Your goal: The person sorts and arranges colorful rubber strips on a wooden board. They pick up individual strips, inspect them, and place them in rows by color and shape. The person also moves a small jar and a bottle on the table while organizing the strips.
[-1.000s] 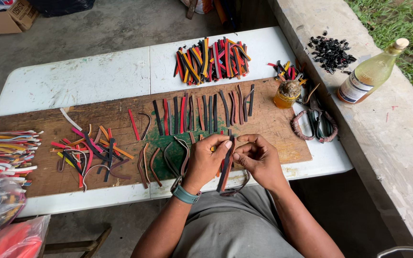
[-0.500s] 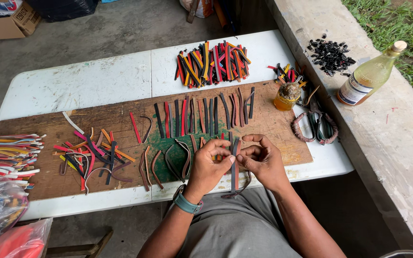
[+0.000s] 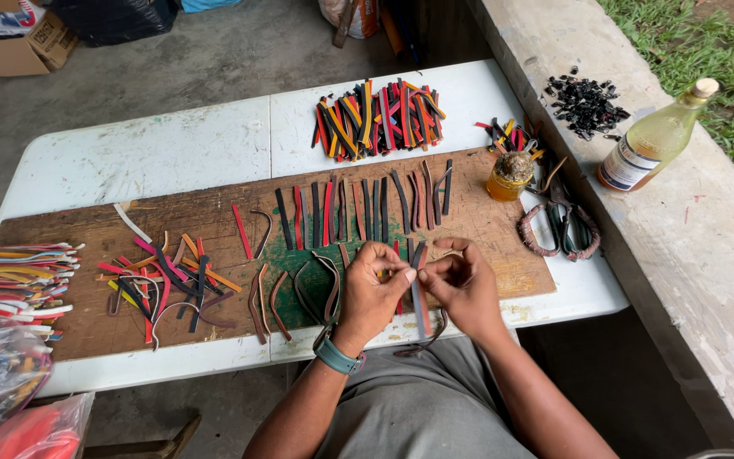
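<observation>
Pinching a thin dark rubber strip (image 3: 419,293) over the brown wooden board (image 3: 486,229).
Left hand (image 3: 373,286) and right hand (image 3: 462,285) both closed, fingertips meeting on it.

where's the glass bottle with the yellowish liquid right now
In the head view the glass bottle lies tilted on the concrete ledge at upper right, just right of the pile of black bits.

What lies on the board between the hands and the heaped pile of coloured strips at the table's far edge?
In the head view, a row of strips lies side by side between the hands and the pile.
</observation>
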